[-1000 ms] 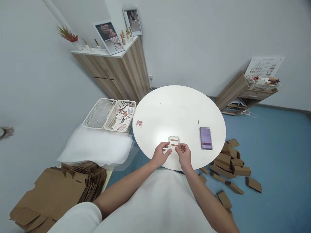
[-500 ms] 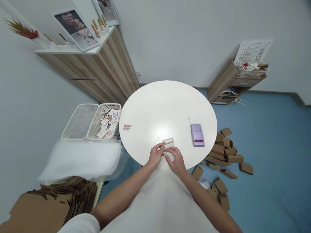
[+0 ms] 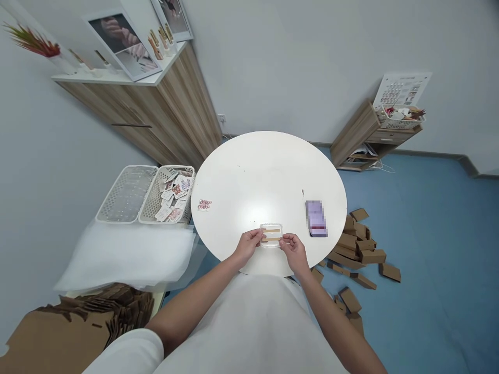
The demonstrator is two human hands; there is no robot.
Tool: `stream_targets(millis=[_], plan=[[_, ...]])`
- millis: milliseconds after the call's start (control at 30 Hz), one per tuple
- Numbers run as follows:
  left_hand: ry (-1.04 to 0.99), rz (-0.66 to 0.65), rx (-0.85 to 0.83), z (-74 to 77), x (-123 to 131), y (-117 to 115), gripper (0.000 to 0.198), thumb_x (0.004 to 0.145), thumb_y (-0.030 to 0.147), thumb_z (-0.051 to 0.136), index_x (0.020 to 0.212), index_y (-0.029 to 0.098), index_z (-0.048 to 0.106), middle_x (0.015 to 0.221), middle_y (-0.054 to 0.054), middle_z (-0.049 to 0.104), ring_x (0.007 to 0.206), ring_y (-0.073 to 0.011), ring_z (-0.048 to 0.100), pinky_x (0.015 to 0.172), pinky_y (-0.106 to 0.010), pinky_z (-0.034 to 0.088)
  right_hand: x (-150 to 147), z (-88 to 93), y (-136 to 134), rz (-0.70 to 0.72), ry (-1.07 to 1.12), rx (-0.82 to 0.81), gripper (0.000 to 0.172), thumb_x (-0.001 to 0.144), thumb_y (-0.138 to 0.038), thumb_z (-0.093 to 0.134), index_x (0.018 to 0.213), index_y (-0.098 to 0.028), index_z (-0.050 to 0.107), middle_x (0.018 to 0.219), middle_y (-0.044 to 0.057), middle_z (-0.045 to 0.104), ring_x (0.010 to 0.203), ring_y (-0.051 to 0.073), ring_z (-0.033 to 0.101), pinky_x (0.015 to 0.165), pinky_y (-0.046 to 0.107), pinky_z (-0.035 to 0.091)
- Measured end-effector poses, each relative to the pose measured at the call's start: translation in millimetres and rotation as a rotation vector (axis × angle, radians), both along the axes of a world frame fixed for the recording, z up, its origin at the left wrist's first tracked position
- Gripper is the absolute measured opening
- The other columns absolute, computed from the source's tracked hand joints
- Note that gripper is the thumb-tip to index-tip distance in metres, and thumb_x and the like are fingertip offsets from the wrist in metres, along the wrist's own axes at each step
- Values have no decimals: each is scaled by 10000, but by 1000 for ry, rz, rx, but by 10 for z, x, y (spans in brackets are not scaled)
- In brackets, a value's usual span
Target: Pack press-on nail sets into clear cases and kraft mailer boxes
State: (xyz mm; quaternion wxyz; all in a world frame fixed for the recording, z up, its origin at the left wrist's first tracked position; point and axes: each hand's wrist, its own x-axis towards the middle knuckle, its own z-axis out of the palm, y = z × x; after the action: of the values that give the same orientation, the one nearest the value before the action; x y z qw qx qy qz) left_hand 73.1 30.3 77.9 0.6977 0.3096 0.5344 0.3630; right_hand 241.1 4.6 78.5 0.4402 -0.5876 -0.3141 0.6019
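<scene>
Between my two hands, over the near part of the round white table (image 3: 268,161), is a small clear plastic case (image 3: 272,234) with two tan strips across it. My left hand (image 3: 248,244) pinches its left edge between thumb and fingers. The right edge is gripped by my right hand (image 3: 294,252). Off to the left on the tabletop lies a small card with red nail-like shapes (image 3: 204,204). On the right sits a purple block or stack (image 3: 316,218), its details blurred into squares.
Left of the table stand a white basket of printed cards (image 3: 174,195) and a basket of clear pieces (image 3: 127,195). White plastic sheets (image 3: 128,254) and flat cardboard (image 3: 66,332) lie nearer me. Small brown boxes (image 3: 373,256) litter the floor at right. A wooden cabinet (image 3: 183,104) borders the table's back left.
My right hand has moved right to the case's right edge. Two tan strips now show on the case where one showed before. My left hand stays at the left edge.
</scene>
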Motion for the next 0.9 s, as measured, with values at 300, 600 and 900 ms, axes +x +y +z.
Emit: stream_targets(millis=[300,600,900], plan=[[139,-55,134,56,-56,-23,344,721,425,579,970,197,644,777,-37,643,722,-154,578,738,-294,418,116,-51,-15,26,61,-28,367,584,-449,710,796,-204,539,755,0,593,688,139,586,728,333,478],[334,-295,352,217,-185,-24,1020,343,236,821,1276,286,413,1016,-45,595,822,-193,571,819,-305,399,241,-2,-29,67,72,-52,374,560,-457,722,777,-203,555,721,-7,584,686,145,582,714,344,495],[425,-325,543,210,-86,-46,798,459,259,782,1206,270,502,1006,-47,596,741,-168,545,773,-298,422,208,37,-83,90,87,-29,356,580,-451,707,782,-207,544,739,-4,596,703,153,589,719,344,487]])
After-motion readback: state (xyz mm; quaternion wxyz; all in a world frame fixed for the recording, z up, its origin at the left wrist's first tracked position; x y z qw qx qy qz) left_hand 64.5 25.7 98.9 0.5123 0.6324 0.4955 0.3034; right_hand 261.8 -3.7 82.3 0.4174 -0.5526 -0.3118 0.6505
